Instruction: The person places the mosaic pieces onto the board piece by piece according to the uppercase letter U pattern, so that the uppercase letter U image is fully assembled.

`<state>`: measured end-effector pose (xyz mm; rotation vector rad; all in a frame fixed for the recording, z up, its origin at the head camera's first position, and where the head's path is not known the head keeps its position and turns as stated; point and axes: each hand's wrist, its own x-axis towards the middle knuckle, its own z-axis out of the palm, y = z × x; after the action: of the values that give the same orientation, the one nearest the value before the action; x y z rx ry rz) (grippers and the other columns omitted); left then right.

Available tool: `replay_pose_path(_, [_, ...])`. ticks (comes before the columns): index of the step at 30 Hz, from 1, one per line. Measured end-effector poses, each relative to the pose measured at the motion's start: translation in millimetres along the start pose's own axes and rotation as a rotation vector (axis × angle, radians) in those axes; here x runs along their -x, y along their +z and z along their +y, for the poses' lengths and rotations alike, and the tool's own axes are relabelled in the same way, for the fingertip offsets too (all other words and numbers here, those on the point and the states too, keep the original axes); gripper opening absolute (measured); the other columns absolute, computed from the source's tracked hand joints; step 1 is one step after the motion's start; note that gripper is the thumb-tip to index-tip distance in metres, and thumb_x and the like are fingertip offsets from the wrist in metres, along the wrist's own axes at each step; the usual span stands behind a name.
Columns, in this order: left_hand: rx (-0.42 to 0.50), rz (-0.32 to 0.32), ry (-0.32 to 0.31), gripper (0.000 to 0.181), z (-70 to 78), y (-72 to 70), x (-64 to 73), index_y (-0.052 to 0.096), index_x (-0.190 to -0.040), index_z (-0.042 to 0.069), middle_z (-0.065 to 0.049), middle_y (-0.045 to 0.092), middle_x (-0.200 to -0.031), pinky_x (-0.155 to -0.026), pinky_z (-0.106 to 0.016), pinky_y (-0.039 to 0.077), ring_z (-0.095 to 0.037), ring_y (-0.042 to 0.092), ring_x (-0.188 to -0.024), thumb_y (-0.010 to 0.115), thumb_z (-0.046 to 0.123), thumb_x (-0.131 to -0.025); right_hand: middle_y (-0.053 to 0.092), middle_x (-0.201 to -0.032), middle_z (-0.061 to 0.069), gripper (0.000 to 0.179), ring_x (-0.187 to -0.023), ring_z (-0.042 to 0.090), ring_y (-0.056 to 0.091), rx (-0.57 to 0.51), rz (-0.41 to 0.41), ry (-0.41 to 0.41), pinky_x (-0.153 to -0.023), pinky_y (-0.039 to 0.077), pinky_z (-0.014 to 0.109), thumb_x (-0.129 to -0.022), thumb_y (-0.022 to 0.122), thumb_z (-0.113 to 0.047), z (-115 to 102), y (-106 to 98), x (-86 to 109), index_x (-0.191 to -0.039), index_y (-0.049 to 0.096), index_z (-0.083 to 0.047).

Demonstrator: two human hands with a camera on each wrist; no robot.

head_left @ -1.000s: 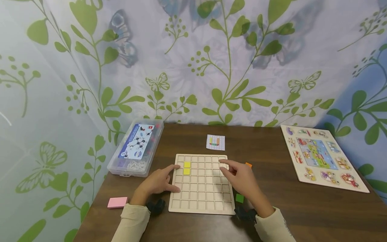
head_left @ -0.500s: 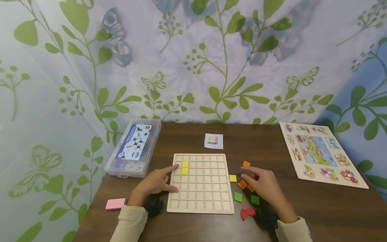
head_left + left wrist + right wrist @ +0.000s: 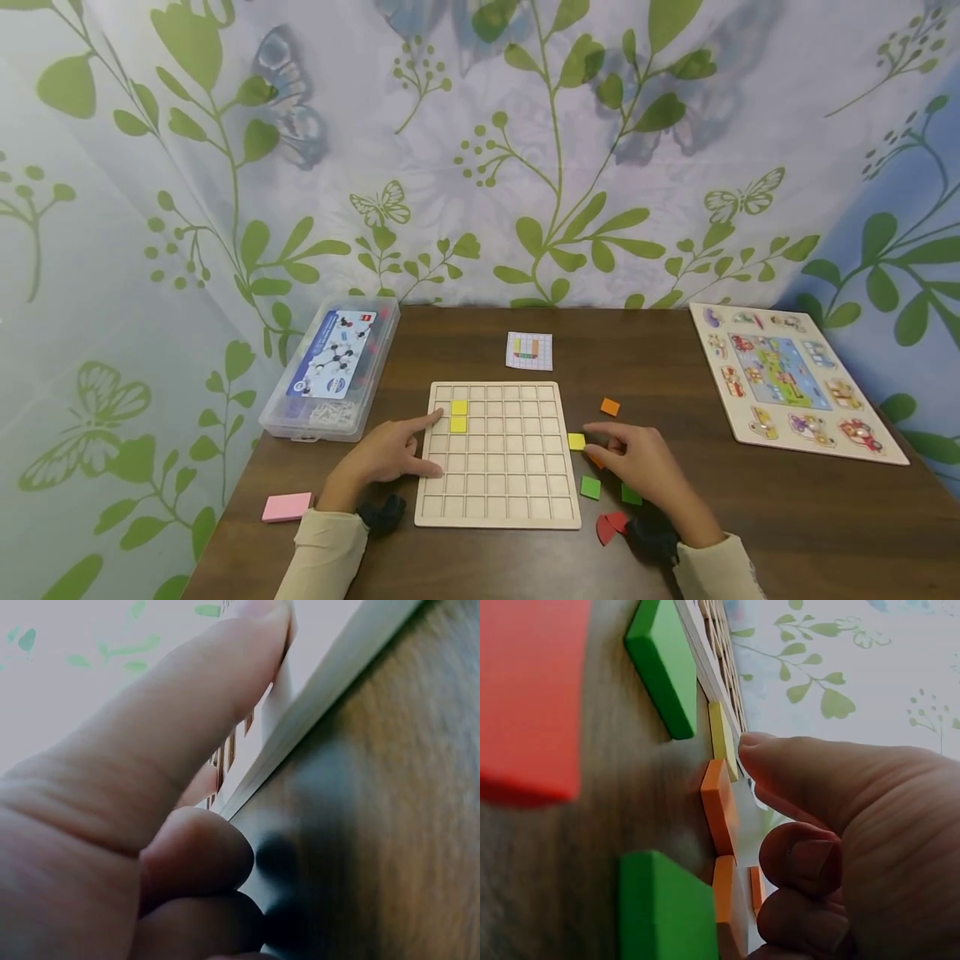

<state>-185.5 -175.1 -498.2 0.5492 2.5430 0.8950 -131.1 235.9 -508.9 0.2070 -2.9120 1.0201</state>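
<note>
On my head view I have the left hand (image 3: 382,452), fingers spread, on the left edge of the grid board (image 3: 517,471) at lower centre, while the right hand (image 3: 637,458), fingers parted, is just beside the loose yellow tile (image 3: 576,442), right of centre.

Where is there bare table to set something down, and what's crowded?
Bare table: between the plastic box and pattern card; also between the right hand and puzzle board. Crowded: just right of the grid board, where loose tiles lie.
</note>
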Motion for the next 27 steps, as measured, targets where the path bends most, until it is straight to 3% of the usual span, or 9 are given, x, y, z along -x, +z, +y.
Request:
replay_pose_path(10, [-0.012,-0.003,-0.003,0.094,2.5,-1.5,1.1,0.042,-0.158,0.024,0.006,0.037,-0.055,-0.051,-0.028,0.028,-0.011,0.029,-0.05,0.088,0.045,-0.078,0.037,-0.057,-0.008,0.035,-0.05,0.008,0.031,0.07,-0.035,0.027,-0.049,0.025,0.027,-0.086,0.083,-0.035,0.6,5.0,-1.8,-0.119,0.078,-0.024])
replay_pose_path(27, [-0.03,0.0,-0.017,0.094,4.3,-0.9,1.5,0.043,-0.158,0.024,0.006,0.038,-0.057,-0.051,-0.028,0.027,-0.011,0.03,-0.051,0.087,0.046,-0.078,0.034,-0.056,-0.01,0.028,-0.05,0.007,0.028,0.145,0.017,-0.012,-0.05,0.022,0.026,-0.086,0.084,-0.034,2.8,9.9,-1.0,-0.112,0.08,-0.024])
